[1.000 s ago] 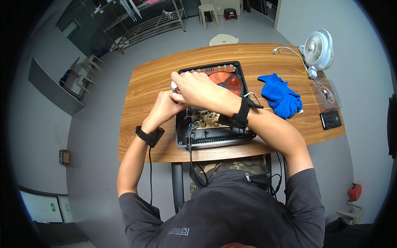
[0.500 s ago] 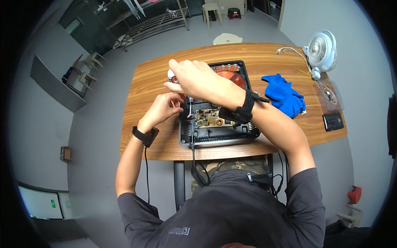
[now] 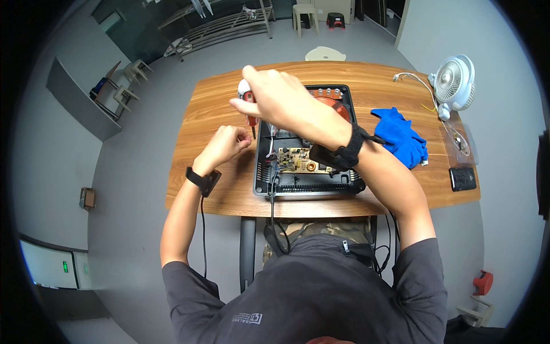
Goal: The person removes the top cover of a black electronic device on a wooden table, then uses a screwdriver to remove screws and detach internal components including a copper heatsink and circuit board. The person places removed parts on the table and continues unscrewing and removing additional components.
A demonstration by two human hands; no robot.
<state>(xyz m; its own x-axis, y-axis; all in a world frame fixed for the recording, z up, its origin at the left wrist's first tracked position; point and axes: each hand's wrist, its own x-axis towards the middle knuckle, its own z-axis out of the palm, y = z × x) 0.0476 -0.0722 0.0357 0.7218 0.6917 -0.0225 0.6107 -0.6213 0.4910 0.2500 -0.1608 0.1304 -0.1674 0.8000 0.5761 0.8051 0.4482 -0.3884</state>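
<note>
An induction cooker with its cover off [image 3: 312,186] lies on the table, its copper coil [image 3: 332,104] partly hidden behind my right forearm. Closer to me inside the casing is a tan circuit board [image 3: 295,160]. My right hand [image 3: 281,97] grips a screwdriver [image 3: 250,109] with a red and white handle; its shaft points down beside the casing's left edge. Left of the casing, my left hand [image 3: 226,143] is closed, fingertips pressed together near the screwdriver's tip. Whatever sits in that pinch, if anything, is too small to make out.
A blue cloth [image 3: 398,137] lies right of the cooker. Farther right are a white fan [image 3: 452,83] with its cable, a clear plastic bag [image 3: 458,140] and a black phone-like item [image 3: 462,179]. A black cord [image 3: 272,215] hangs over the table's front edge.
My left hand has drawn leftward, away from the casing's edge. The screwdriver has come up and its shaft now shows. The whole view has shifted slightly.
</note>
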